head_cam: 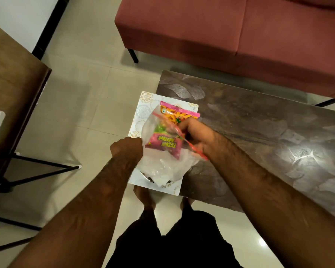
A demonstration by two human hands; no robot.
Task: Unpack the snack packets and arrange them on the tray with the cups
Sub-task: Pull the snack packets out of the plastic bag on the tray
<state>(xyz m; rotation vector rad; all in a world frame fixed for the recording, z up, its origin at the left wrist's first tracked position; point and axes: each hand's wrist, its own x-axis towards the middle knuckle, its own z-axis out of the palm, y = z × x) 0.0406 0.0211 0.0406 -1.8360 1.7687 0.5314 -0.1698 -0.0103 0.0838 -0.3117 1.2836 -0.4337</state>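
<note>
A clear plastic zip bag (pixel 162 163) with a red seal strip hangs over a white patterned tray (pixel 143 107) at the left end of the dark table. My left hand (pixel 127 148) grips the bag's left edge. My right hand (pixel 193 132) is inside the bag's mouth, closed on an orange snack packet with a pink top (pixel 174 113) that sticks out of the bag. A pink snack packet (pixel 163 145) and something green lie inside the bag. The rim of a cup (pixel 150 178) peeks out under the bag; the rest is hidden.
The dark patterned table (pixel 259 136) stretches right; the tray overhangs its left edge. A red sofa (pixel 220 31) stands behind it. A wooden table (pixel 10 80) with black legs is on the left. My feet (pixel 145 198) stand on the tiled floor.
</note>
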